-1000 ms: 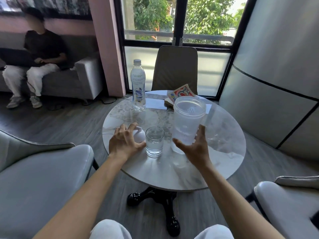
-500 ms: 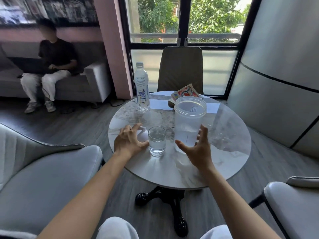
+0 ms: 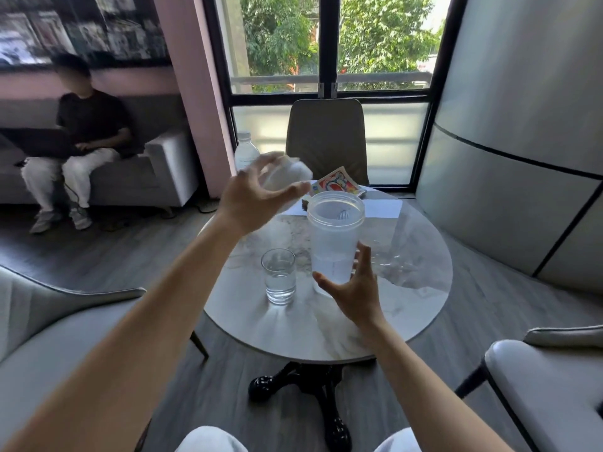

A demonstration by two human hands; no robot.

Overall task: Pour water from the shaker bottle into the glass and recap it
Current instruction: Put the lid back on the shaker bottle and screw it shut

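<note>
Now left hand grips lid above table — right hand open beside shaker bottle.

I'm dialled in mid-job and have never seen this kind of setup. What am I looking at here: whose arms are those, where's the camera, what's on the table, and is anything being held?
There is no machine: a person wears one camera on the head, looking down at their own bare arms. The left hand is raised, holding the white lid, which is blurred. The right hand is open beside the uncapped shaker bottle; actual contact is unclear. On the round marble table stand the shaker, a glass with water in it, a water bottle, paper and a colourful booklet. Another person sits on the sofa behind.
</note>
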